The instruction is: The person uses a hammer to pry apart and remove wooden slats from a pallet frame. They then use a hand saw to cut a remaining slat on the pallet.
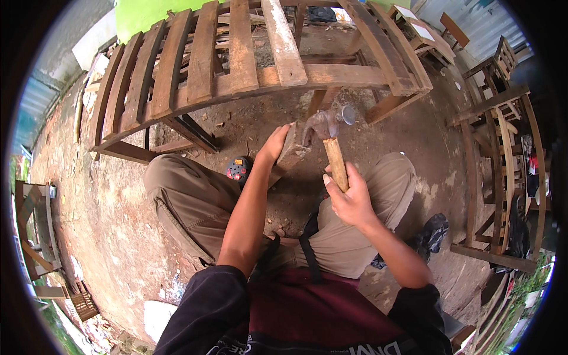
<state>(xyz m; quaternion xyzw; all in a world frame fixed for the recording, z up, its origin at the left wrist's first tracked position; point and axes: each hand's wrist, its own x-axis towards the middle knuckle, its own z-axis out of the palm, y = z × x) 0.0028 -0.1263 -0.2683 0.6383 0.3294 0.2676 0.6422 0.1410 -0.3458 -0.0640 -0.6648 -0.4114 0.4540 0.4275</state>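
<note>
My right hand (pixel 352 198) is closed round the wooden handle of a claw hammer (pixel 334 155). The rusty head is up, its claw towards the left and its round face towards the right. Between my knees a short wooden board (pixel 290 152) stands tilted, and my left hand (pixel 276 143) grips it near its upper end. The hammer's claw lies at that upper end; whether a nail sits in it I cannot make out. The board's lower end is partly hidden by my left forearm.
A slatted wooden bench (pixel 195 68) stands close in front of my knees. On the right is a wooden frame (pixel 500 177), with small wooden furniture (pixel 423 35) beyond it. Another wooden frame (pixel 38 228) is at the far left. A shoe (pixel 238 170) shows beside my left forearm.
</note>
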